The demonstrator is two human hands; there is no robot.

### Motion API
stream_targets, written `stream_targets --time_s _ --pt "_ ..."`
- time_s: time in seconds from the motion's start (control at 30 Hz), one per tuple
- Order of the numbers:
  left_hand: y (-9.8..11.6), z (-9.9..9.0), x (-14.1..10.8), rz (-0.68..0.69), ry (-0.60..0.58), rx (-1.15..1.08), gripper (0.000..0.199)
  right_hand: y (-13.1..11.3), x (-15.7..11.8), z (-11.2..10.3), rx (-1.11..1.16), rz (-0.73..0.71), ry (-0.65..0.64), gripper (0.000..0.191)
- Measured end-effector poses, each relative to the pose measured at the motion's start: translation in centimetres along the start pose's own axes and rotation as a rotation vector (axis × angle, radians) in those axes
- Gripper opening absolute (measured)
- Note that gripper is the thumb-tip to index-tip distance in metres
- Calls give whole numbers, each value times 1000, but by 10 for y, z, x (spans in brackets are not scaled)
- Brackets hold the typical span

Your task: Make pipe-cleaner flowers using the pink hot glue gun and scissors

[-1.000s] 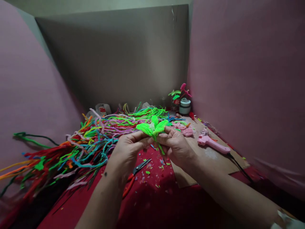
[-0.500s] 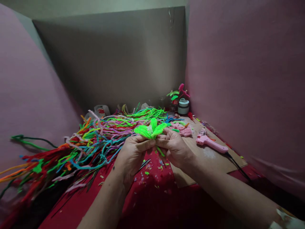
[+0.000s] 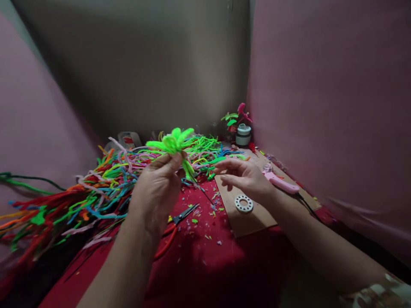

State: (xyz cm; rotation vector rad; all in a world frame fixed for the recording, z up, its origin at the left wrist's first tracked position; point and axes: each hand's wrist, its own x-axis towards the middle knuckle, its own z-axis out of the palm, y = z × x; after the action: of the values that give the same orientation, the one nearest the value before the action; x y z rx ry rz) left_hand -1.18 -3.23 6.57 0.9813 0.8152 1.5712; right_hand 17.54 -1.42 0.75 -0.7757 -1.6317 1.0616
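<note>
My left hand [image 3: 159, 182] pinches a bright green fuzzy flower [image 3: 173, 140] just under its petals, holding it up at the centre. A stem with green fuzz and a thin dark end slants down to the right from under the flower. To the right, my right hand [image 3: 242, 175] is raised over the brown board [image 3: 250, 222], its fingers apart and holding nothing. Below that hand a pale round disc with holes [image 3: 244, 203] lies on the board. Scissors [image 3: 181, 217] with red handles rest on the red cloth, right of my left forearm.
Many coloured fuzzy stems [image 3: 105, 184] are heaped at the left and back. A pink glue gun [image 3: 282, 184] with a black cord lies on the board. Behind it stand a white jar [image 3: 243, 134] and fuzzy flowers [image 3: 240, 112]. Scraps dot the red cloth [image 3: 199, 244].
My right hand has let go of the green flower and moved right. My left hand has raised and tilted the flower, moving it left. The disc and scissors have come into view.
</note>
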Motion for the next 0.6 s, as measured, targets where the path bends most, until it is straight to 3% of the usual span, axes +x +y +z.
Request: stream_targets --time_s 0.03,0.1,0.17,0.23,0.3,0.4,0.5,0.6 --pt "6 -2 2 4 13 5 15 3 -7 -9 -235 -19 25 18" --pt "15 -5 5 -13 -13 45 18 10 -23 -25 -638 -53 -76 19" --pt "18 -8 7 -45 -60 70 18 15 -40 -35 -845 -59 -232 35" --pt "16 -10 10 -92 -110 76 16 17 -55 -38 -948 -14 -288 44" --pt "10 -13 13 -149 -147 80 15 18 -63 -37 -967 -8 -277 42" --pt "-3 -17 20 -240 -172 78 15 19 -64 -35 -912 -15 -158 43" --pt "-17 -22 24 -324 -188 51 13 18 -52 -31 -702 33 -14 48" --pt "-27 -26 24 -368 -223 11 12 13 -33 -22 -409 47 35 54"
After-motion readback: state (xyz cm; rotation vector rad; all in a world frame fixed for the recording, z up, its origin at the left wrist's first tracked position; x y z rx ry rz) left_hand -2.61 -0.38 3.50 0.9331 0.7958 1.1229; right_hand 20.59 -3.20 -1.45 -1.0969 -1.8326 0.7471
